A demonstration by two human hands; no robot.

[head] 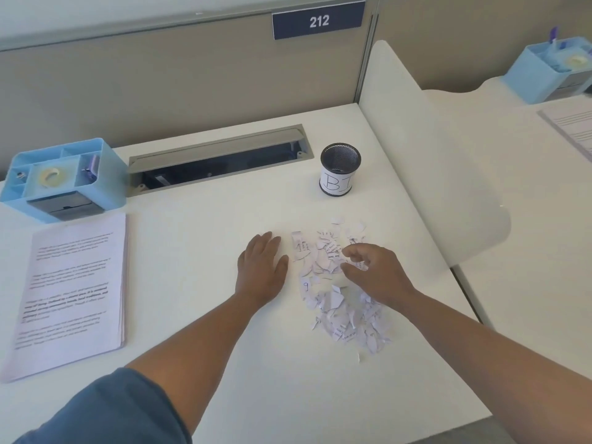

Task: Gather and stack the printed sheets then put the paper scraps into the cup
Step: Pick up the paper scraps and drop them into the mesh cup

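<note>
Printed sheets [72, 293]: squared stack at desk's left edge, below the blue organizer [64, 177]; gathering looks done. Left hand [261, 270]: flat, fingers straight, palm on desk just left of the paper scraps [339, 290]. Right hand [368, 270]: fingers curled, pinching into the pile's top. Mesh cup [340, 169]: upright beyond the pile, apparently empty. Nearly all scraps still to move.

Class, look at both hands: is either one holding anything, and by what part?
The left hand lies flat on the desk, holding nothing. The right hand curls over the paper scraps; whether its fingers pinch any cannot be told.
</note>
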